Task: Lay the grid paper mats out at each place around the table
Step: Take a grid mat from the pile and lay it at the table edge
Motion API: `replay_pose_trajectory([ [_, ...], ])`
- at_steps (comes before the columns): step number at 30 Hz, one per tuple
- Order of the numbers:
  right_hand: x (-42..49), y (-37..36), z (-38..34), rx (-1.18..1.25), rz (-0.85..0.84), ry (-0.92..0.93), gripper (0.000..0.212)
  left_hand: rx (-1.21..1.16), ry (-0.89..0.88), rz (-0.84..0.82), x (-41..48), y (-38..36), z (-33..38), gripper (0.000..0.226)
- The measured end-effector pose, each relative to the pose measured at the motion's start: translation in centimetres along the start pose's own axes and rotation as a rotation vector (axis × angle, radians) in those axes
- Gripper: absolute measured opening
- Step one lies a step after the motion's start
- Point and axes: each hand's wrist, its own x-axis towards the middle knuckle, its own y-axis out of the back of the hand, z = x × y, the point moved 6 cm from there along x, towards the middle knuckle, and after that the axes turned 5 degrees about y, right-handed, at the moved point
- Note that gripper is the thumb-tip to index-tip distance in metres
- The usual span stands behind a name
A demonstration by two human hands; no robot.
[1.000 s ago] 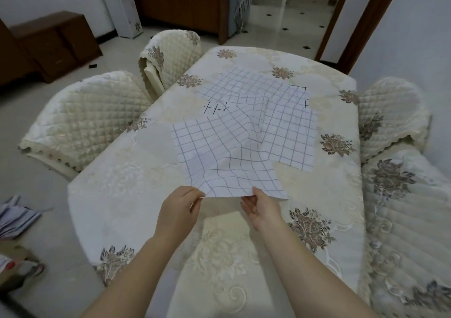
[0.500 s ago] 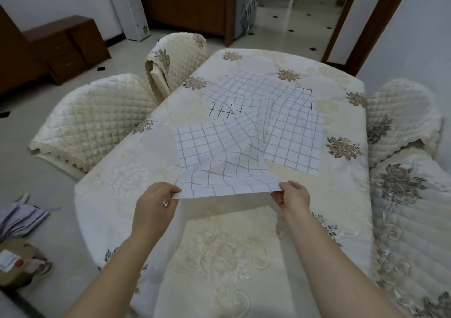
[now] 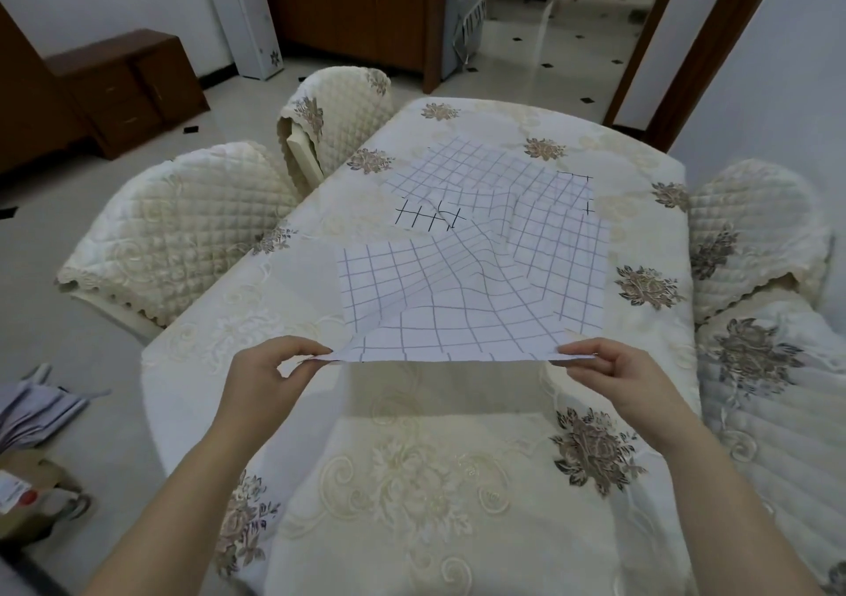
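I pinch the near corners of the white blue-lined grid paper mat (image 3: 458,321) with left hand (image 3: 265,380) and right hand (image 3: 618,376), holding it taut above the cream floral tablecloth (image 3: 435,481) so it lands flat at my place.

forearms: both cut off by the bottom edge, below the fingers (image 3: 316,349).
lifted grid mat (image 3: 458,321): its underside is hidden; the far part sags onto other sheets, overlap edges unclear.
far mats (image 3: 480,174): beyond the fingers, partly covered; count cannot be told.
table (image 3: 412,481): near end runs out of the bottom edge.
right chair (image 3: 778,389): cropped by the right edge.
floor clutter (image 3: 32,412): left of the fingers, cropped and blurred.
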Motion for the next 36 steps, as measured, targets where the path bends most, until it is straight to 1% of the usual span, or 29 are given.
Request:
replay_pose_trajectory([
  [2,-0.3,0.8,-1.2,-0.016,0.099,0.075,0.009,-0.025,-0.024,0.010,0.3,0.3,0.8,0.021],
  [6,-1.1,3.0,-3.2,-0.050,0.265,0.179,0.034,-0.102,-0.046,0.033,1.2,1.0,3.0,0.014],
  [7,-1.4,3.5,-3.7,-0.083,0.281,0.211,0.036,-0.116,-0.060,0.036,1.5,1.2,3.7,0.015],
  [10,-2.1,4.4,-5.1,-0.160,0.239,0.263,0.009,-0.158,-0.089,0.011,2.2,1.3,5.4,0.020],
  [11,-2.5,4.7,-5.3,-0.144,0.221,0.258,0.005,-0.166,-0.093,-0.010,2.5,1.1,5.9,0.022],
  [12,-3.0,4.8,-5.4,-0.103,0.212,0.243,0.007,-0.170,-0.096,-0.035,2.6,0.9,6.2,0.022],
  [14,-4.1,5.5,-5.3,-0.059,0.235,0.212,0.018,-0.174,-0.104,-0.083,2.8,0.4,6.7,0.024],
  [16,-5.0,6.2,-5.0,-0.097,0.281,0.189,0.024,-0.179,-0.105,-0.122,2.7,-0.2,7.1,0.023],
  [21,-8.0,6.8,-4.4,-0.115,0.340,0.132,0.015,-0.193,-0.115,-0.221,2.5,-1.8,7.7,0.022],
  [26,-12.3,6.2,-3.3,-0.125,0.405,0.064,0.014,-0.174,-0.144,-0.373,2.5,-2.8,8.0,0.015],
  [29,-14.9,4.9,-2.1,-0.141,0.419,-0.021,0.011,-0.142,-0.176,-0.474,2.3,-2.9,7.5,0.015],
  [31,-16.5,3.6,-1.6,-0.138,0.405,-0.048,0.014,-0.117,-0.194,-0.552,1.8,-2.8,7.0,0.016],
  [36,-20.3,0.9,0.6,-0.142,0.400,-0.131,0.017,0.024,-0.243,-0.729,0.1,-2.9,5.2,0.017],
])
